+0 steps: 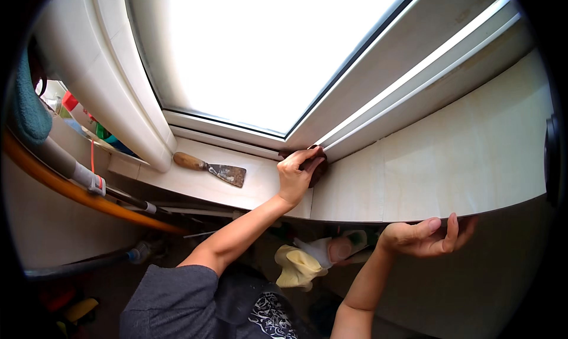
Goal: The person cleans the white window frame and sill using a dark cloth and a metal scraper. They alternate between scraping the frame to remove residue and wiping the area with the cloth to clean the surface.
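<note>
My left hand (293, 175) pinches a folded piece of dark reddish-brown sheet (318, 175), cloth or sandpaper, I cannot tell which. It is pressed into the inside corner where the white window frame (355, 81) meets the tiled sill (266, 192). Along the sill's front edge lies my right hand (419, 239), palm up with fingers apart and nothing visible in it; some fingers are partly hidden. A putty knife (226, 174) with a worn wooden handle and a stained blade rests flat on the sill, left of my left hand.
Left of the window runs a white pipe or column (106, 81), with bottles behind it. A teal cloth (33, 112) hangs near poles and an orange curved tube (88, 201). Below the sill are a yellow cloth (299, 266) and a dark hose (80, 266).
</note>
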A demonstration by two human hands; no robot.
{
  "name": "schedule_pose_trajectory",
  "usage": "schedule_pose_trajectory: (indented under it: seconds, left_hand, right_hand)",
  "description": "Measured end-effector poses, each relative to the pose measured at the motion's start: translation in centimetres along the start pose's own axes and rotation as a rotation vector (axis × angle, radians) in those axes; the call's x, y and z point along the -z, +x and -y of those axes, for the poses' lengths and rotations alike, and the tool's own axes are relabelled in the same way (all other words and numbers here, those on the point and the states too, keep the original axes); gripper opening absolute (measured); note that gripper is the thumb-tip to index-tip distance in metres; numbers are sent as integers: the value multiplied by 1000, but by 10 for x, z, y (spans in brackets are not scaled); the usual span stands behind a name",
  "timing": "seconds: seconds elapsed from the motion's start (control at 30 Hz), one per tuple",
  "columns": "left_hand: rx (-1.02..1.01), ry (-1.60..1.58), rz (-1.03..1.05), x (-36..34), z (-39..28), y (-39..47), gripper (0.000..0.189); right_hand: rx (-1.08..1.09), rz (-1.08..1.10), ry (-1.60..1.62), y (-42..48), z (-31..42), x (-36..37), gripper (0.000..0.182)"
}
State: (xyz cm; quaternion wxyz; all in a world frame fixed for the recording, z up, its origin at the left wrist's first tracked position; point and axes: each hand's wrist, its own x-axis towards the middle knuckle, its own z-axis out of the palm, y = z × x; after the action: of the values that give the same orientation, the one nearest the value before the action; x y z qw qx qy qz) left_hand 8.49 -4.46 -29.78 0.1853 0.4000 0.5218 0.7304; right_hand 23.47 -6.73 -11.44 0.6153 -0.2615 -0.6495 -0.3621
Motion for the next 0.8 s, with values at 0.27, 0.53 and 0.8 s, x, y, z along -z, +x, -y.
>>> schedule_pose_trajectory:
  seconds: [0.27,0.53,0.8]
  left_hand:
    - [-274,-147,-66,-27,-87,55,27]
    - [-172,118,20,6,22,-6,25]
    - [-274,-32,-22,-16,-64,43,27]
  right_hand:
    - [-31,0,10,-1,2,0,26]
    - [9,7,12,2,2,-2,24]
    - [-1,92,-78,2,4,5,28]
